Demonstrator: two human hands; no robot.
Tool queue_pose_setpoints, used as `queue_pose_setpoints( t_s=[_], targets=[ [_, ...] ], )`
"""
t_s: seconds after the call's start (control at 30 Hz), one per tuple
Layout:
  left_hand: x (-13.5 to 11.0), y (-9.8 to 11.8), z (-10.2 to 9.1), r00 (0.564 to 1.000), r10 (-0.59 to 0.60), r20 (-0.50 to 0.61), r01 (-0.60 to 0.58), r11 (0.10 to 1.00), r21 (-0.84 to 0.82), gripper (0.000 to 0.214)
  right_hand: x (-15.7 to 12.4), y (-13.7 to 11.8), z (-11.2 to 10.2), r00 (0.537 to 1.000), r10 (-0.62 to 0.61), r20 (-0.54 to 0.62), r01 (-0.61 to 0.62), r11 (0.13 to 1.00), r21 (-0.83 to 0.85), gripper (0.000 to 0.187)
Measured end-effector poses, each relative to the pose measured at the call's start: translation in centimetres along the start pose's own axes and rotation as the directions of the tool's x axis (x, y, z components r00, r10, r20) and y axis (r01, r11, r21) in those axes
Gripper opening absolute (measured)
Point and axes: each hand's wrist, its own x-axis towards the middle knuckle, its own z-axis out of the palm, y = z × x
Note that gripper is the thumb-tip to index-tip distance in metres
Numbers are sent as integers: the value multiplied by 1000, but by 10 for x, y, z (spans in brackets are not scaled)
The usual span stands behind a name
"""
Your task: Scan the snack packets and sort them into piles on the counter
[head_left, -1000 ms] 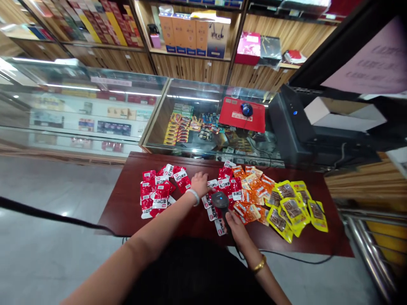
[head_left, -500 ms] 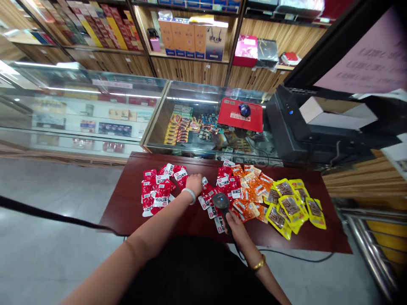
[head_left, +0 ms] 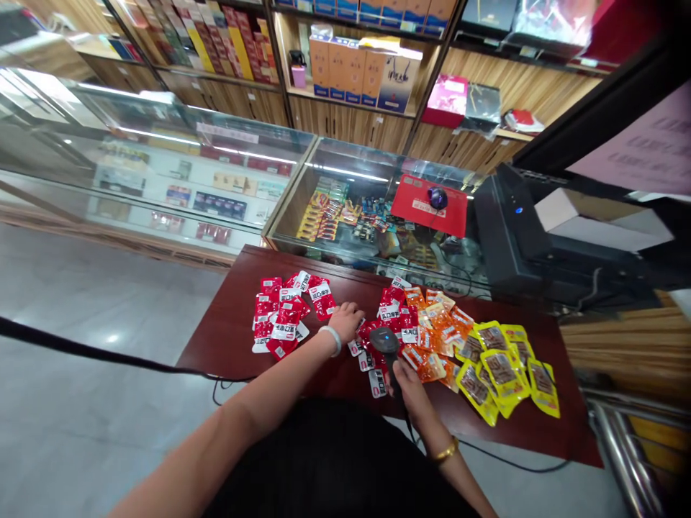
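Observation:
My right hand (head_left: 411, 392) is wrapped around the handle of a black barcode scanner (head_left: 384, 341), whose head with a small blue light is above red snack packets. Just left of it, my left hand (head_left: 346, 321) reaches low over the table, fingers apart and slightly bent, at the edge of the middle group of red packets (head_left: 378, 383). Its fingertips are partly hidden, and I see no packet gripped in them. Another pile of red packets (head_left: 285, 313) lies to the left. Orange packets (head_left: 432, 338) and yellow packets (head_left: 499, 367) lie to the right.
The dark red table (head_left: 216, 338) stands against a glass display case (head_left: 335, 252). On the case are a red mouse pad (head_left: 415, 201) with a mouse (head_left: 437, 198), and black checkout equipment (head_left: 502, 237). A cable (head_left: 507, 466) trails at the front right.
The view has shifted, so the scene sits further right. My left hand has moved slightly toward the middle red packets, and its fingers have loosened. My right hand still holds the scanner.

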Motion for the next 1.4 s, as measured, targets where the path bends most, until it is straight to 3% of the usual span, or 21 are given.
queue_pose_setpoints(
  t_s=[0.13,0.3,0.5,0.7,0.8,0.93,1.03,1.1,1.13,1.17,1.27,1.33,1.4],
  targets=[
    [-2,-5,-2,994,-103,47,103,995,7,51,-5,-2,-6,1000,24,-6,-24,999,41,46],
    [-25,-19,-1,948,-306,87,318,921,-224,45,-7,-4,-1,1000,20,-1,-20,999,40,47],
    [-49,-22,3,937,-338,90,344,850,-399,43,5,-15,22,993,5,114,-1,1000,-30,46],
    [-67,-37,0,915,-398,65,387,820,-422,45,14,-20,48,980,-8,201,21,998,-66,51],
    [-77,-56,-8,866,-499,-24,462,817,-345,38,12,-18,56,971,13,238,4,998,-69,57],
    [-84,-78,-19,766,-606,-212,573,795,-201,36,6,-11,57,968,45,249,-31,998,-59,65],
    [-84,-81,-22,688,-651,-321,641,752,-151,41,2,-3,48,977,66,205,-59,997,-40,64],
    [-81,-73,-21,666,-637,-389,640,755,-139,51,-1,1,39,983,74,170,-73,997,-10,62],
    [-78,-66,-20,689,-605,-399,611,781,-129,54,-3,3,33,986,72,150,-74,997,9,61],
    [-74,-57,-17,739,-553,-385,556,823,-114,53,-5,4,27,990,67,128,-71,997,29,59],
    [-58,-20,-4,929,-305,-211,294,952,-80,46,-11,4,8,997,43,59,-48,995,83,53],
    [-45,7,6,978,-180,-104,173,982,-74,46,-16,2,-3,999,45,14,-46,992,119,52],
    [-34,27,15,989,-139,-44,137,989,-53,51,-19,-1,-11,998,50,-34,-45,989,140,55]
  ],
)
